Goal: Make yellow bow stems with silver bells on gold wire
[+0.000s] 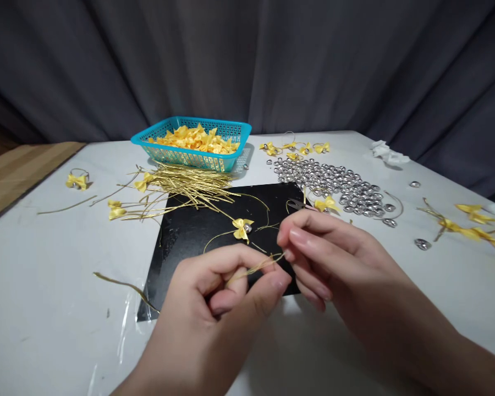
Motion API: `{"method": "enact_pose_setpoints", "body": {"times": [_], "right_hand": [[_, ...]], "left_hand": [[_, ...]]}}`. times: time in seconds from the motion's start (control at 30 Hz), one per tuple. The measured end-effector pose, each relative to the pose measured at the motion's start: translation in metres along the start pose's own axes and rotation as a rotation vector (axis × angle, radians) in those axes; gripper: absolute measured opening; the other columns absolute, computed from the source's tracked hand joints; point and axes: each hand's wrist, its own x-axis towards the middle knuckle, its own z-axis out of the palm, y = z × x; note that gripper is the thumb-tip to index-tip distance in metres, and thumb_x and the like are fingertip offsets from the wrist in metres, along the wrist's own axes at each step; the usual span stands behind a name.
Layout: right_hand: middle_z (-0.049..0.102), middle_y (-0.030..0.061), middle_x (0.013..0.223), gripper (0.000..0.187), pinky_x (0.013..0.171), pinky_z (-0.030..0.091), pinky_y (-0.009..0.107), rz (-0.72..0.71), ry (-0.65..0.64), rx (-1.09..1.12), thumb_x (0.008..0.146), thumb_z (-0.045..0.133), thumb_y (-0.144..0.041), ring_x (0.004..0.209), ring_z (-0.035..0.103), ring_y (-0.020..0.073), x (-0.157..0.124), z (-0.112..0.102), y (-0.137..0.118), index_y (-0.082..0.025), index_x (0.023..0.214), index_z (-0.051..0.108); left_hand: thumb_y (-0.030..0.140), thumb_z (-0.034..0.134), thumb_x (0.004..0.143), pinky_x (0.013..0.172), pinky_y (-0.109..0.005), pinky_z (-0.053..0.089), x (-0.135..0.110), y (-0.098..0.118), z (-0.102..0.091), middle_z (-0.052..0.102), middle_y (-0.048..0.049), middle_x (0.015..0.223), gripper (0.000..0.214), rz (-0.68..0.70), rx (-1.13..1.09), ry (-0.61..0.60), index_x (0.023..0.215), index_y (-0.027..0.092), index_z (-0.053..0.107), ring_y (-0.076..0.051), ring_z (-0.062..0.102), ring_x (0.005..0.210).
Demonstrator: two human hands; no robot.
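Pinching a thin gold cord (260, 267) between thumb and forefinger of the left hand (231, 330), and closing the fingertips of the right hand (342, 258) on its upper end, by the look of it. Keeping the cord, seemingly running in more than one strand, just above the near part of the black mat (190, 236). Judging from this joined grip, probably lining up, twisting or tying the strands. Next, probably calling for a firm left pinch and a fine turn or pull from the right fingertips, without letting the strands slip.

Counting one black mat on one white worktop (66, 264), and one teal basket (225, 159) holding a heap of yellow bows (193, 138) too jumbled to number. On the mat, finding one beaded bow (241, 228). Just beyond the right hand, spotting one yellow bow (326, 204) beside one partly hidden cutting tool (300, 205). Right of the basket, counting about six small bows (306, 148); at far left, one looped bow (77, 180); at the right edge, at least two overlapping bows (474, 213). Losing count in the gold cord bundle (193, 184) and the silver heart bead pile (330, 179). Also counting one crumpled white tissue (390, 154).
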Motion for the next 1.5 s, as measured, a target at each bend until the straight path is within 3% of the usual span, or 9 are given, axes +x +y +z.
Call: {"method": "enact_pose_setpoints", "body": {"times": [0.13,0.27,0.47,0.6,0.87,1.2,1.5], "right_hand": [[0.044,-0.0047,0.052,0.022,0.040,0.032,0.011,0.046,-0.078,-0.054,0.083,0.064,-0.043,0.045,0.036,0.0034,-0.0030,-0.0027,-0.0026,-0.021,0.079,0.062],[0.041,-0.0057,0.051,0.022,0.038,0.027,0.011,0.064,-0.111,-0.038,0.079,0.068,-0.042,0.044,0.033,0.0037,-0.0062,-0.0013,-0.0041,-0.022,0.083,0.060],[0.045,-0.0044,0.054,0.019,0.038,0.030,0.011,-0.025,-0.041,-0.059,0.081,0.067,-0.041,0.044,0.037,0.0037,-0.0066,-0.0003,-0.0027,-0.022,0.082,0.062],[0.047,-0.0039,0.055,0.014,0.039,0.032,0.011,-0.057,-0.029,-0.120,0.080,0.067,-0.035,0.044,0.038,0.0037,-0.0059,0.0015,-0.0061,-0.022,0.083,0.064],[0.046,-0.0035,0.055,0.013,0.039,0.030,0.014,-0.092,-0.027,-0.173,0.082,0.063,-0.031,0.044,0.039,0.0046,-0.0035,0.0029,-0.0064,-0.020,0.075,0.060],[0.051,-0.0039,0.058,0.011,0.039,0.032,0.012,-0.124,0.003,-0.074,0.078,0.067,-0.022,0.044,0.041,0.0029,-0.0014,0.0039,-0.0092,-0.018,0.071,0.061],[0.045,-0.0051,0.052,0.016,0.039,0.033,0.014,-0.044,0.001,-0.044,0.079,0.069,-0.033,0.044,0.038,0.0046,-0.0029,0.0008,-0.0054,-0.019,0.076,0.062]], "left_hand": [[0.029,0.064,0.072,0.045,-0.023,0.012,0.0001,-0.0001,0.0013,0.010,0.0078,0.052,0.020,0.024,-0.008,0.026,0.055,0.018,0.061,-0.007,0.009,0.048],[0.030,0.064,0.071,0.046,-0.022,0.013,0.0014,0.0004,0.0001,0.010,0.0077,0.053,0.021,0.029,-0.020,0.054,0.054,0.019,0.059,-0.007,0.009,0.049],[0.033,0.063,0.071,0.043,-0.021,0.015,0.0067,-0.0005,-0.0062,0.013,0.0088,0.049,0.019,0.021,0.076,-0.066,0.059,0.019,0.061,-0.007,0.009,0.047],[0.034,0.061,0.072,0.044,-0.023,0.014,0.0050,-0.0002,-0.0035,0.013,0.0082,0.050,0.022,0.028,0.078,-0.006,0.056,0.018,0.060,-0.007,0.010,0.047],[0.033,0.060,0.074,0.043,-0.023,0.013,0.0025,-0.0009,-0.0006,0.014,0.0081,0.049,0.022,0.005,0.012,-0.091,0.057,0.019,0.061,-0.007,0.011,0.045],[0.037,0.065,0.074,0.045,-0.022,0.017,0.0063,-0.0038,-0.0062,0.029,0.0052,0.049,0.022,0.019,0.042,-0.082,0.061,0.018,0.064,-0.007,0.024,0.048],[0.034,0.067,0.068,0.047,-0.022,0.021,0.0068,-0.0008,-0.0068,0.027,0.0053,0.048,0.019,-0.004,0.096,-0.023,0.055,0.020,0.064,-0.009,0.023,0.048]]}}
